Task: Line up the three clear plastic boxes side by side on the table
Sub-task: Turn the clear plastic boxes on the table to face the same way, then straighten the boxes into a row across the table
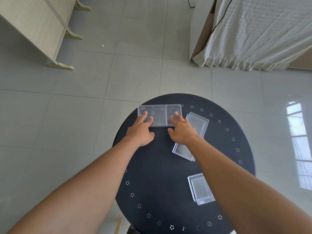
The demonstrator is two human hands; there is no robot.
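Observation:
A long clear plastic box [159,115] lies crosswise near the far edge of the round black table [160,174]. My left hand [141,130] rests its spread fingertips on the box's left end. My right hand [181,130] does the same on its right end. A second clear box [196,123] lies tilted just to the right, partly hidden under my right wrist. The third clear box [200,188] sits nearer to me on the right, its right side covered by my forearm.
The table stands on a grey tiled floor. A pale wooden cabinet [38,27] is at the far left. A bed with a white hanging cover [253,36] is at the far right, with a black cable [217,24] running across it.

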